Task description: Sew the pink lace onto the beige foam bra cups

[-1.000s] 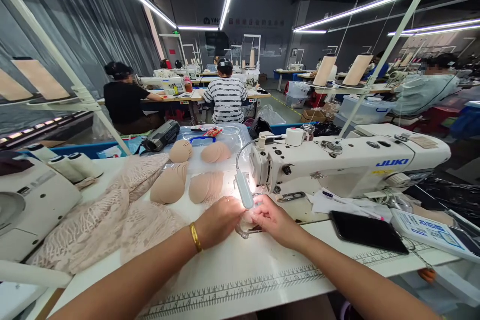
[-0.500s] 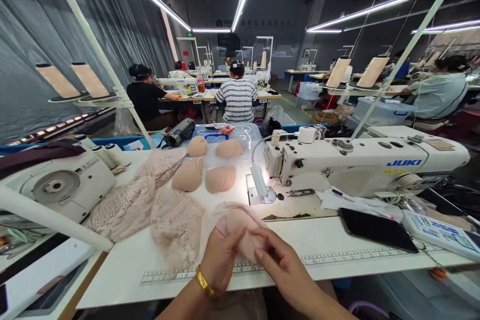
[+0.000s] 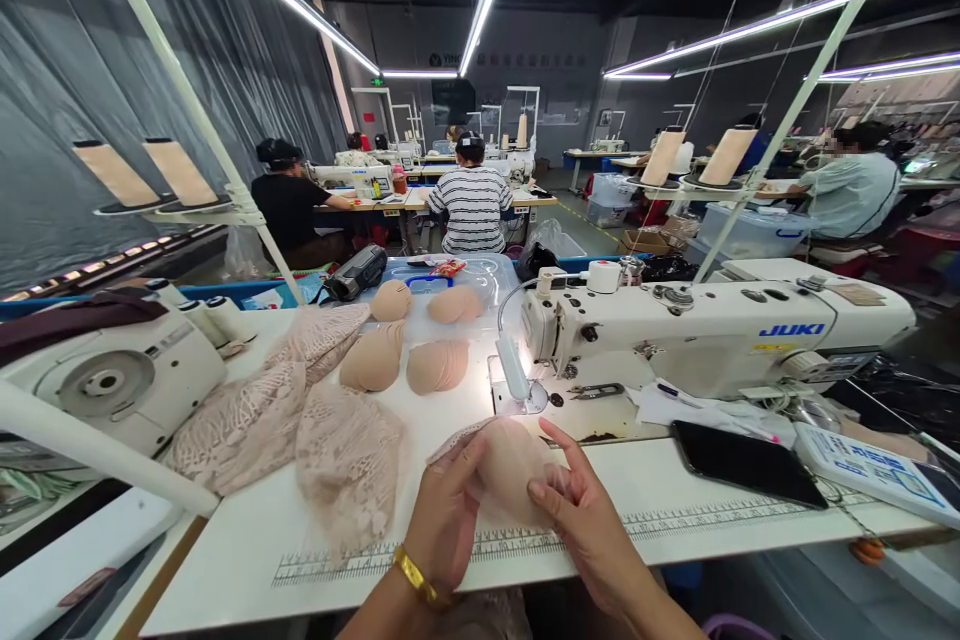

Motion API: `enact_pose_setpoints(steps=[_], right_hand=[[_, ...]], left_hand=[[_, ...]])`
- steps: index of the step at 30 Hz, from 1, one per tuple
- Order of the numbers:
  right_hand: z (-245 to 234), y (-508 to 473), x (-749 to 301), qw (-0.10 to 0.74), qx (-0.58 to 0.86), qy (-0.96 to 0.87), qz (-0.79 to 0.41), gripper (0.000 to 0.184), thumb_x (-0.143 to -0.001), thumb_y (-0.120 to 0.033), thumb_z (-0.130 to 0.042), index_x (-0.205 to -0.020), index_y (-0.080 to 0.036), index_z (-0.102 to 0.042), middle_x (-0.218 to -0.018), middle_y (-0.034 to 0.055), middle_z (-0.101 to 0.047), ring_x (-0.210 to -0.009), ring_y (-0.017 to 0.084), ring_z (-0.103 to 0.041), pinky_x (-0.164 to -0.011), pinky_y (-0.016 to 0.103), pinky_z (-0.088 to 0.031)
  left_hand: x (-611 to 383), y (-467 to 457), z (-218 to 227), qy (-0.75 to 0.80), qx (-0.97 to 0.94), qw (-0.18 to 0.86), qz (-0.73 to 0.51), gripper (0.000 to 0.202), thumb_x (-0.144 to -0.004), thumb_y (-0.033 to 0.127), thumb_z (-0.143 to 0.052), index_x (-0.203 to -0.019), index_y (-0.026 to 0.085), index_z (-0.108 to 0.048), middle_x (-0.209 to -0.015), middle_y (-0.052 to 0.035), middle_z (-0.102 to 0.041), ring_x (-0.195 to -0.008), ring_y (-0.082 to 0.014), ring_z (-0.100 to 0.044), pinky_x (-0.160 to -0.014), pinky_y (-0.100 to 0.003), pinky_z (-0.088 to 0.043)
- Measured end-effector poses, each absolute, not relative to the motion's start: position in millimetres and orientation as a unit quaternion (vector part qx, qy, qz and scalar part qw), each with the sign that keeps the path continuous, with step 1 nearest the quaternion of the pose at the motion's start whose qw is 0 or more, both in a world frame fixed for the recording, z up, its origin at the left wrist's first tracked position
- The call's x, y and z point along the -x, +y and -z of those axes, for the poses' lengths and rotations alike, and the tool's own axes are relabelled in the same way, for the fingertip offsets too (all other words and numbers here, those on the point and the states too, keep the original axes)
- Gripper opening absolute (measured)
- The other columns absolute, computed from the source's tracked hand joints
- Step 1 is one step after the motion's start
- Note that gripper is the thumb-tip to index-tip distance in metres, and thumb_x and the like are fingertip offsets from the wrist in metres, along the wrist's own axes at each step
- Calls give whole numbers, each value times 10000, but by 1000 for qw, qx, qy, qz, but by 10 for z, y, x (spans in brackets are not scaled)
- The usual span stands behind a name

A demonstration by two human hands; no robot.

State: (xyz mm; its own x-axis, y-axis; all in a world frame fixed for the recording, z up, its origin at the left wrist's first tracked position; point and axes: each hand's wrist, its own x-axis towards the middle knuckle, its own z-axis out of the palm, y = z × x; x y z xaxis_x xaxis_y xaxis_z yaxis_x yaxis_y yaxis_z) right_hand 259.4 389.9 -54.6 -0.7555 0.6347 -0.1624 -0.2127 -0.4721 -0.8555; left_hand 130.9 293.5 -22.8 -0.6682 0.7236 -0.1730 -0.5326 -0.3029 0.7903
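Both my hands hold a beige lace-covered bra cup (image 3: 510,465) above the front edge of the white sewing table (image 3: 315,540). My left hand (image 3: 442,520), with a gold bracelet at the wrist, grips its left side, thumb on the lace edge. On the cup's right side my right hand (image 3: 589,520) pinches with thumb and fingers. The white JUKI sewing machine (image 3: 712,335) stands just behind, its small lamp lit over the needle plate (image 3: 517,395).
Piles of beige lace (image 3: 300,400) lie left of my hands, with stacks of foam cups (image 3: 409,340) behind them. A black phone (image 3: 750,465) and a control panel (image 3: 874,475) lie to the right. Another machine (image 3: 112,380) sits far left. Other people sit at tables ahead.
My hands drew the cup back from under the needle toward the table's front edge and lifted it. The cup now faces me, rounded side up between both hands.
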Motion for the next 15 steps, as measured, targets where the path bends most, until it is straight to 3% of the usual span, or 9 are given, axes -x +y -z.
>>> enact_pose_setpoints(steps=[4, 15], right_hand=[[590, 3898, -2551, 279, 243, -447, -814, 995, -688, -505, -944, -1517, -304, -433, -942, 25, -768, -936, 267, -708, -890, 399, -526], [576, 3955, -2562, 268, 233, -437, -827, 920, -749, -502, -913, -1509, -298, -438, -1111, 60, -780, -1111, 306, -693, -1018, 460, -495]], left_hand=[[-1307, 3019, 214, 440, -70, 365, -818, 423, -675, 409, -938, -999, 161, -826, -1102, -129, -804, -1087, -318, -722, -954, -400, -584], [-1325, 3048, 114, 431, -115, 404, -799, 397, -739, 452, -895, -989, 152, -818, -1014, -128, -802, -1054, -324, -728, -889, -394, -599]])
